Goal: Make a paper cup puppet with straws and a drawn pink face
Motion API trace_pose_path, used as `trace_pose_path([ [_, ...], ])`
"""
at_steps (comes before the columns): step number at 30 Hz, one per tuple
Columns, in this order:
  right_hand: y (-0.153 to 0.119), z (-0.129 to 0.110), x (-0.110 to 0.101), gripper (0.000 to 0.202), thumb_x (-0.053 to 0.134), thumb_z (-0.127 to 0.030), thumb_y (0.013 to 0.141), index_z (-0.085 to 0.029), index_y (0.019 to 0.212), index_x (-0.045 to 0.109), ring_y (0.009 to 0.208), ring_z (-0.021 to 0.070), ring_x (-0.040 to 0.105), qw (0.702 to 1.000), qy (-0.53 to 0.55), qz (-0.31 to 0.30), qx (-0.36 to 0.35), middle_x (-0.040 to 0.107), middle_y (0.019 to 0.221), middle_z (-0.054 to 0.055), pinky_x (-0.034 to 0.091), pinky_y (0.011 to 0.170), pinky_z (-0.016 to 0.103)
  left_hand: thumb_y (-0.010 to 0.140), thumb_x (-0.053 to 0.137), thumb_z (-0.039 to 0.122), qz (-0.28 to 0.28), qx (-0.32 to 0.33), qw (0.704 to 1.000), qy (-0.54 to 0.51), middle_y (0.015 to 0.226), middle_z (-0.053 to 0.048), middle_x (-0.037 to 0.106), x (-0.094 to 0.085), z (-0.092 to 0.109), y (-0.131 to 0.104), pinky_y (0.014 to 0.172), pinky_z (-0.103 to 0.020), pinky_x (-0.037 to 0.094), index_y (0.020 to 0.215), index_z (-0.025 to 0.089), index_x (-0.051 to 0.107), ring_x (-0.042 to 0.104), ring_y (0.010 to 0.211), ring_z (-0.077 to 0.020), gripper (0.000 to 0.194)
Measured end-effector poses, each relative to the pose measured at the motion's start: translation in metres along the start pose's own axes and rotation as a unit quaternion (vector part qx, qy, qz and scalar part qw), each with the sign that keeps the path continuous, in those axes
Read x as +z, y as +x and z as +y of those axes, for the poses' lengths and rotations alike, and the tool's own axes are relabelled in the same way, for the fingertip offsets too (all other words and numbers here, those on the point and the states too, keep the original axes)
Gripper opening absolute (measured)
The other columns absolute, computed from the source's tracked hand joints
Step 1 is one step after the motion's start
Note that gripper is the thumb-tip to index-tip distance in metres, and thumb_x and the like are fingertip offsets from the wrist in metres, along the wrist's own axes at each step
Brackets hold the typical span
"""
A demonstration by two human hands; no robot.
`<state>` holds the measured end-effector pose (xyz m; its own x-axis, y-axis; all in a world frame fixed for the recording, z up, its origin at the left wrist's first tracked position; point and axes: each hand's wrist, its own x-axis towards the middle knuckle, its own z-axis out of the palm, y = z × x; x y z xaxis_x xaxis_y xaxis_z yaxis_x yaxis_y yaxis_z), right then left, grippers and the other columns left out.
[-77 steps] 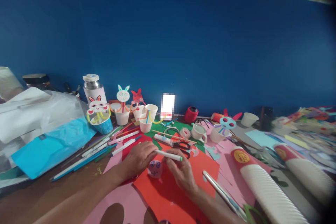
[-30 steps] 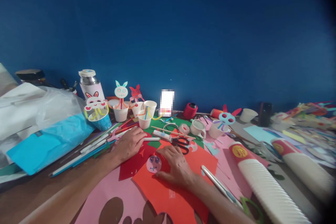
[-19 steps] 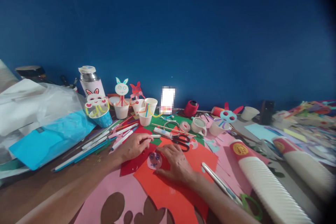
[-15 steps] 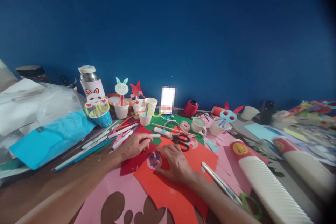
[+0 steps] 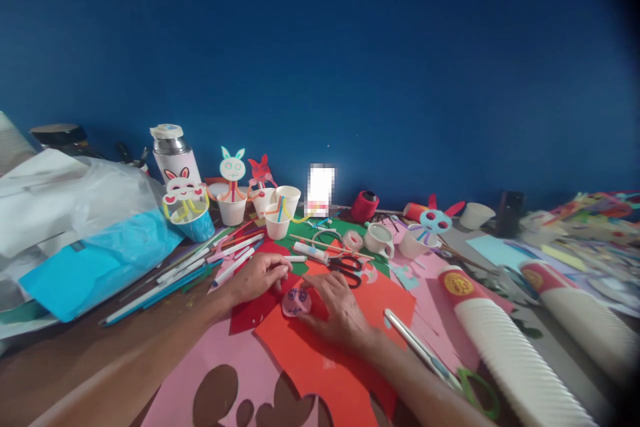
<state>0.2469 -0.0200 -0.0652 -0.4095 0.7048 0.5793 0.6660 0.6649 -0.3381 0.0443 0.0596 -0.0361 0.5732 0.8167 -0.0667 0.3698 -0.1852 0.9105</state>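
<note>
Nearest lies a pink sheet (image 5: pixel 233 355) with cut-out holes, then an orange-red sheet (image 5: pixel 303 361). The pink paper face (image 5: pixel 296 303) is just left of the right hand (image 5: pixel 340 310) — thumb and fingers spread at its edge, whether gripping I cannot tell. The left hand (image 5: pixel 261 277), left of the face, is curled — contents hidden. Black-handled scissors (image 5: pixel 334 268) lie farther.

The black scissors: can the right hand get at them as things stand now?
Probably yes: the right hand is close to the black scissors, with nothing visible standing between. However, it seems to touch the pink paper face, so it may first leave that.
</note>
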Motion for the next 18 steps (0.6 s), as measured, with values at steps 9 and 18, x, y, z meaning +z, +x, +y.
trace_pose_path([
  [9, -0.0019, 0.0086, 0.0009, 0.049, 0.065, -0.032, 0.083, -0.021, 0.125, 0.043, 0.092, 0.0232, 0.061, 0.999, 0.003, 0.045, 0.010, 0.067, 0.101, 0.008, 0.042, 0.082, 0.040, 0.083, 0.047, 0.038, -0.056, -0.025, 0.998, 0.005, 0.052, 0.001, 0.060, 0.0007, 0.0020, -0.0004, 0.047, -0.022, 0.037, 0.078, 0.015, 0.063, 0.050, 0.045, -0.0121, 0.029],
  [18, -0.0033, 0.0106, 0.0023, 0.043, 0.061, -0.033, 0.085, -0.021, 0.124, 0.045, 0.096, 0.0238, 0.061, 0.998, -0.005, 0.055, 0.008, 0.066, 0.105, 0.009, 0.044, 0.084, 0.040, 0.076, 0.059, 0.030, -0.087, 0.000, 0.996, 0.012, 0.058, 0.001, 0.058, 0.0010, -0.0047, 0.0007, 0.050, -0.021, 0.034, 0.070, 0.014, 0.065, 0.050, 0.054, -0.0124, 0.018],
])
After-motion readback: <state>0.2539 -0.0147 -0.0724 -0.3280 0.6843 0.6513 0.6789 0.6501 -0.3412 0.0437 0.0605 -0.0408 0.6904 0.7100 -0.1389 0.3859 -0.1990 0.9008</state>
